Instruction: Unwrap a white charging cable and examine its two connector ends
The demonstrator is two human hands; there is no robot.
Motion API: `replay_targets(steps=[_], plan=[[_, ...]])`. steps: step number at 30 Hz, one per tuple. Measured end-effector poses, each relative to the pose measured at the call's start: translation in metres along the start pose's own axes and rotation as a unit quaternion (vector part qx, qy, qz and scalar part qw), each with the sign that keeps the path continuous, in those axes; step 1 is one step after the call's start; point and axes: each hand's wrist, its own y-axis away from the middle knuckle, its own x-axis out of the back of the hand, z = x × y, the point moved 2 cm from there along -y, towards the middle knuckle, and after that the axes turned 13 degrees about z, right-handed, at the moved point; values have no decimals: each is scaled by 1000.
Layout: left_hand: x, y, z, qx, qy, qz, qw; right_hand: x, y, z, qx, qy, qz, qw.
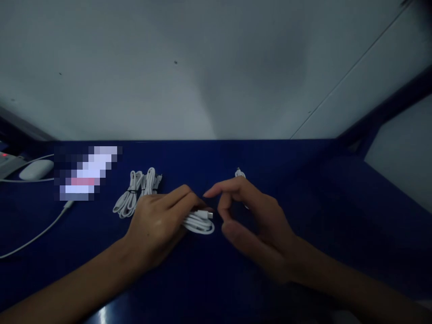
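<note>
cable [200, 226] in left hand [158, 220], gap, right hand [263, 220]

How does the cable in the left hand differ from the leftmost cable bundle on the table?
The held cable is gripped in the left hand; the leftmost bundle lies on the table. The leftmost bundle shows a dark tie, while none is visible on the partly covered held cable. Both are white and looped.
</note>
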Motion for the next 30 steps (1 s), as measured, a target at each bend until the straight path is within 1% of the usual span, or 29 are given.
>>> replay_targets(steps=[2,5,6,8,12,14,15,17,18,20,22,24,25,28,30], plan=[[0,-3,2,55,28,-23,998,-4,1,4,29,8,-19,999],[-1,-9,6,159,101,-68,980,-8,1,8,86,49,1,995],[-2,-11,9,188,131,-79,970,-8,0,8,104,71,15,992],[-2,-14,13,230,187,-97,950,-8,-2,7,118,115,57,985],[2,-14,19,278,259,-119,917,-1,-6,4,102,161,147,970],[4,-13,19,303,281,-114,903,0,-8,4,81,161,166,970],[4,-12,18,319,291,-109,895,1,-8,5,58,152,170,972],[2,-10,16,356,316,-100,874,1,-8,9,-9,116,171,978],[0,-9,14,372,332,-95,861,0,-8,12,-51,87,162,982],[-4,-9,12,392,374,-80,837,-3,-7,16,-134,10,122,983],[-8,-9,10,402,418,-58,813,-7,-7,19,-189,-70,74,977],[-10,-10,8,416,446,-29,792,-9,-7,20,-210,-119,49,969],[-10,-11,8,423,447,-12,788,-9,-8,20,-210,-129,50,968],[-8,-14,7,426,428,16,797,-6,-12,20,-200,-138,79,967],[-7,-15,7,424,430,14,797,-4,-14,21,-200,-143,100,964]])
